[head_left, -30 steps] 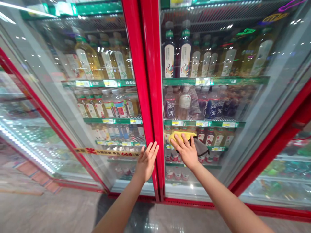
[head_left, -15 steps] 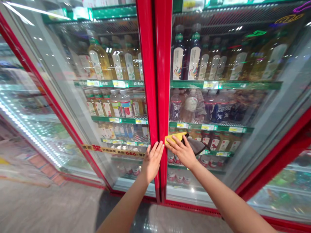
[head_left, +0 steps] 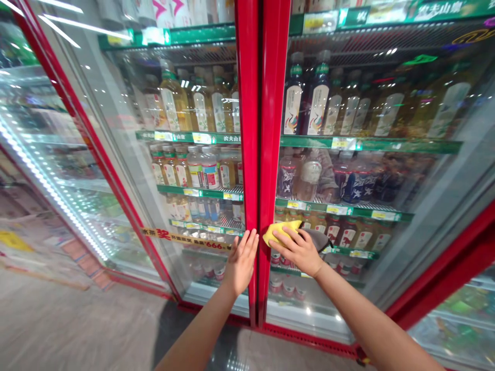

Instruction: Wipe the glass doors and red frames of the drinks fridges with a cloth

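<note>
My right hand (head_left: 299,251) presses a yellow and grey cleaning cloth (head_left: 279,233) to the glass of the right fridge door (head_left: 269,154), close to its red frame. The grey side of the cloth (head_left: 315,240) sticks out past my fingers. Flat against the red edge of the left fridge door (head_left: 249,129) lies my left hand (head_left: 242,263), its fingers stretched out and holding nothing. Both doors are closed, with a narrow dark gap between their frames.
Behind the glass, several shelves hold drink bottles (head_left: 317,95) above green price strips (head_left: 371,144). A yellow sticker strip (head_left: 185,238) crosses the left door. Another lit fridge (head_left: 50,190) stands at left. Grey floor (head_left: 96,330) lies below.
My right hand and the cloth have shifted slightly right and down, and the yellow side is more bunched up. My left hand stays on the door edge. The view has shifted a little.
</note>
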Available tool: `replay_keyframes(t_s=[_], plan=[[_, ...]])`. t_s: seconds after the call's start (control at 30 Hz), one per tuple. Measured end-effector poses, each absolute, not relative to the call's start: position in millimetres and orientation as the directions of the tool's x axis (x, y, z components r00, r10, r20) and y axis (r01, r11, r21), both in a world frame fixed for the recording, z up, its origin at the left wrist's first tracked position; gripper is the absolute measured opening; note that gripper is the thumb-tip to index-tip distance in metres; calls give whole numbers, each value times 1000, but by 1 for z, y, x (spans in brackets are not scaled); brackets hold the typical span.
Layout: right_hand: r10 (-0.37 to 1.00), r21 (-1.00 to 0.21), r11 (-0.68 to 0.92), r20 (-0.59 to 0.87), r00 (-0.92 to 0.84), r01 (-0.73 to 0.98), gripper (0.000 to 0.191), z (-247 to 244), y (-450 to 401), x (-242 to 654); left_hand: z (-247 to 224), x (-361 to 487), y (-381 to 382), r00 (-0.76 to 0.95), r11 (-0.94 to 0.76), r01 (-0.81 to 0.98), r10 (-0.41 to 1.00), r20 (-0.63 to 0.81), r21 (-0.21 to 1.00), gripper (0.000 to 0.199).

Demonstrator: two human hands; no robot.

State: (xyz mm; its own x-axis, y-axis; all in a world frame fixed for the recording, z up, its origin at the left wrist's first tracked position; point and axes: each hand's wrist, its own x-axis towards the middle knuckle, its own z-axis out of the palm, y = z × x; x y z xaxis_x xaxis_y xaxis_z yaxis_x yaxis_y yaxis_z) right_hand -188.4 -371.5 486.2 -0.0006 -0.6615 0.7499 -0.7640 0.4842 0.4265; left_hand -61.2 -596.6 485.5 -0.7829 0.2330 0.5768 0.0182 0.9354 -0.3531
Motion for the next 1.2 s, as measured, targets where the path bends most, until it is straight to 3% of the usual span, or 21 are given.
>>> replay_keyframes(t_s=[0.13, 0.4, 0.63, 0.73, 0.87, 0.97, 1.07, 1.2], plan=[[-632, 372, 529, 773, -62, -762, 62, 521, -403, -184, 491, -60, -598, -752, 956, 20, 208, 625, -294, 90], [-678, 471, 492, 735, 17, -732, 48, 492, -407, -186, 494, -57, -594, -727, 966, 52, 211, 653, -255, 91], [-446, 259, 655, 891, -87, -710, 57, 537, -428, -187, 505, -61, -595, -721, 978, 60, 181, 669, -200, 93], [-515, 312, 609, 855, -64, -729, 55, 509, -430, -187, 504, -64, -592, -717, 982, 40, 158, 679, -187, 93], [-713, 462, 447, 701, 6, -767, 53, 450, -405, -194, 503, -62, -590, -728, 983, 48, 156, 668, -177, 93], [-772, 474, 407, 635, -18, -781, 53, 430, -380, -200, 508, -59, -591, -739, 980, 41, 161, 654, -196, 92], [-744, 384, 487, 653, -142, -784, 57, 445, -369, -199, 517, -59, -592, -738, 972, 21, 172, 652, -233, 93], [-692, 316, 534, 696, -190, -784, 60, 507, -383, -195, 534, -67, -587, -731, 959, 3, 196, 654, -284, 92]])
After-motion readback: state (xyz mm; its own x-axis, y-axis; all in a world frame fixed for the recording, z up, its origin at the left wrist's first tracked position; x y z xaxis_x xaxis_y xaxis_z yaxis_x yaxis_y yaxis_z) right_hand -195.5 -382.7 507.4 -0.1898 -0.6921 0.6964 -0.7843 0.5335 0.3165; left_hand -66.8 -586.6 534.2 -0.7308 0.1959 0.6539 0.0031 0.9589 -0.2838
